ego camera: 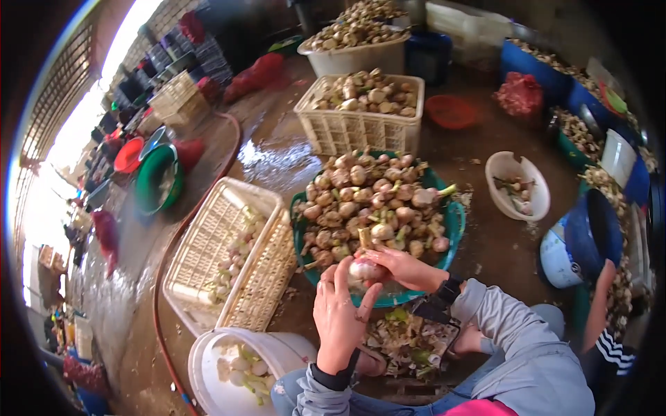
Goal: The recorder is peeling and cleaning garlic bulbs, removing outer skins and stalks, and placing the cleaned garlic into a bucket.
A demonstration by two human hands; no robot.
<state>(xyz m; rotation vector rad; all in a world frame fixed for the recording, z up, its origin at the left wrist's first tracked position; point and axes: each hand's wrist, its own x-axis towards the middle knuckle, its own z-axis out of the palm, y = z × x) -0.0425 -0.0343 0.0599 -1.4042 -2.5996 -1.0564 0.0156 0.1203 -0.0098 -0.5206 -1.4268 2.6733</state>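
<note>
A pinkish garlic bulb (366, 270) with a cut stalk is in my right hand (411, 269), whose fingers curl over it from the right. My left hand (335, 312) is at the bulb's near left side, thumb and fingers spread around it. Whether those fingers grip the bulb is hard to see. Just beyond both hands, a green basin (456, 223) is heaped with unpeeled garlic bulbs (359, 197). Below my hands, garlic skins and trimmings (411, 343) lie in a pile between my feet.
A cream plastic crate (208, 234) and a tilted white bucket (208, 359), both holding paler garlic, stand at left. Another garlic-filled crate (364, 130) stands ahead. At right are a broken white bowl (541, 195), a blue bucket (577, 244) and another person's arm (599, 307). A hose (161, 291) crosses the wet floor.
</note>
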